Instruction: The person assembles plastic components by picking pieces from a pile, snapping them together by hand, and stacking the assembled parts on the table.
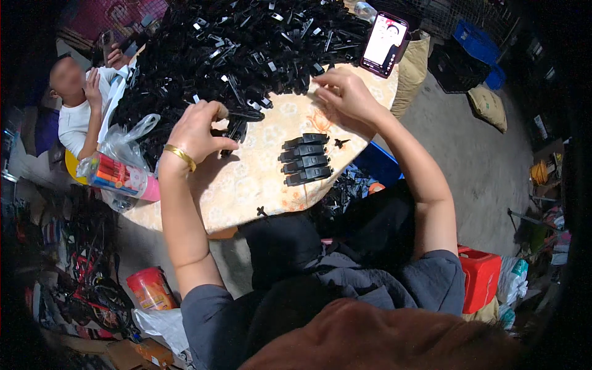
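Black part (248,115) beside left hand (196,128)
Long axis laid roughly crosswise, just rightward; left thumb and forefinger are parted, the farther right hand (350,94) is held unclenched

The left hand (194,128), a gold bracelet (180,157) at its wrist, is at the near edge of a big pile of black plastic parts (209,58); whether it grips one is unclear. The right hand (346,94) is near the pile's right side, thumb and fingers apart. Four black clips (306,160) lie side by side on the patterned tablecloth (216,197). Beyond the right hand is a lit phone (383,46); at the left, a clear jar of pens (120,176) and a person (80,120) in white
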Demonstrator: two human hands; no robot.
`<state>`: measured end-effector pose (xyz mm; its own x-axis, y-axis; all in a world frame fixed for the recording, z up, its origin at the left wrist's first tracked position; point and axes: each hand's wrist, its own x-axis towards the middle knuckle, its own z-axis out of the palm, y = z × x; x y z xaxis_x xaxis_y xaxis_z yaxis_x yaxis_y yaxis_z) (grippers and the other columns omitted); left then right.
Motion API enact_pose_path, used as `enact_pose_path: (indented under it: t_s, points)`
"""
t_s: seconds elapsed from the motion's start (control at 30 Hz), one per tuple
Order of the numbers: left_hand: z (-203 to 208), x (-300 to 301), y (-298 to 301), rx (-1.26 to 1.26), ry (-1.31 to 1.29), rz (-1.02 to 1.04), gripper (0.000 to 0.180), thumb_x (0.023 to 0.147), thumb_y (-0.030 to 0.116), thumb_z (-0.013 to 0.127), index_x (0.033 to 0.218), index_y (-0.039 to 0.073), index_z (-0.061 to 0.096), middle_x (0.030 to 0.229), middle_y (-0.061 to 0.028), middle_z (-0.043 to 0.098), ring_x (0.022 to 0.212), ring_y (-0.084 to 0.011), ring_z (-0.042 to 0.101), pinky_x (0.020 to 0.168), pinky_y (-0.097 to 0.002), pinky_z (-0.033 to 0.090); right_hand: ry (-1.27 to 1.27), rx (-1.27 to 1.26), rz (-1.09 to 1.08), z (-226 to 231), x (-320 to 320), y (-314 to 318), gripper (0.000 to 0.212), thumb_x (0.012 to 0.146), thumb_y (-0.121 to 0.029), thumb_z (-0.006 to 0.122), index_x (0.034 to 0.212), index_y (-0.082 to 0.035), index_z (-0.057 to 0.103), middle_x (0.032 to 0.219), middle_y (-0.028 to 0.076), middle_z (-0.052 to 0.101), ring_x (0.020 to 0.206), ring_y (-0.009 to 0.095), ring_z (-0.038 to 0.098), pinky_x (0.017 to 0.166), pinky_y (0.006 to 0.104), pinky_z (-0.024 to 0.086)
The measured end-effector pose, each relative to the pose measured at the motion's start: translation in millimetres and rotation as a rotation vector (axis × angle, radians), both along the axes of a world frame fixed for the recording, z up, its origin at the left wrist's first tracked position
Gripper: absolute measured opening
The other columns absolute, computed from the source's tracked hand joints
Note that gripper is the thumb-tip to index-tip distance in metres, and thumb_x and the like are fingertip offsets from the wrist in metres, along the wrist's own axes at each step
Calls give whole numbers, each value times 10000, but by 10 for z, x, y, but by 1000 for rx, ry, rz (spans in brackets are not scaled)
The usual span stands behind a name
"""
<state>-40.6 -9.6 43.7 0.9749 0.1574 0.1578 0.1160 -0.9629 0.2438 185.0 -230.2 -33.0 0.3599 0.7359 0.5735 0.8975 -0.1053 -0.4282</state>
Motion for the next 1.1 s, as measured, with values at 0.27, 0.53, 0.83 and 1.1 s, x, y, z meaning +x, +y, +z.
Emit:
enact_pose_path:
  t_s: [0.27, 0.53, 0.83, 1.1]
  points:
    - [-304, 219, -263, 243, 228, 136, 276, 691, 210, 714, 891, 42, 623, 919, -150, 636, 906, -311, 598, 775, -404, 479, -303, -71, -102, -158, -52, 390, 388, 785, -227, 628, 1133, -61, 579, 1130, 104, 575, 1035, 270, 505, 852, 405, 413]
    - [-616, 400, -425, -22, -211, -99, 256, 762, 137, 631, 994, 31, 608, 828, -156, 574, 812, -343, 565, 724, -396, 459, -406, -200, -157, -155, -46, 520, 261, 720, -252, 652, 915, -78, 653, 874, 36, 611, 933, 234, 532, 743, 393, 407]
    - [-553, 361, -344, -585, -131, -88, 284, 805, 131, 607, 1067, 21, 592, 873, -158, 636, 763, -252, 620, 700, -327, 485, -458, -70, 3, -28, -163, 313, 232, 729, -127, 639, 955, -76, 647, 875, 54, 624, 880, 241, 548, 757, 367, 427]
    - [-664, 388, -392, -203, -132, -152, 206, 840, 178, 551, 949, 32, 647, 868, -172, 615, 815, -322, 591, 738, -373, 465, -167, -79, 137, 35, -313, 137, 269, 727, -61, 632, 995, -41, 631, 862, 89, 620, 863, 279, 560, 756, 383, 455]
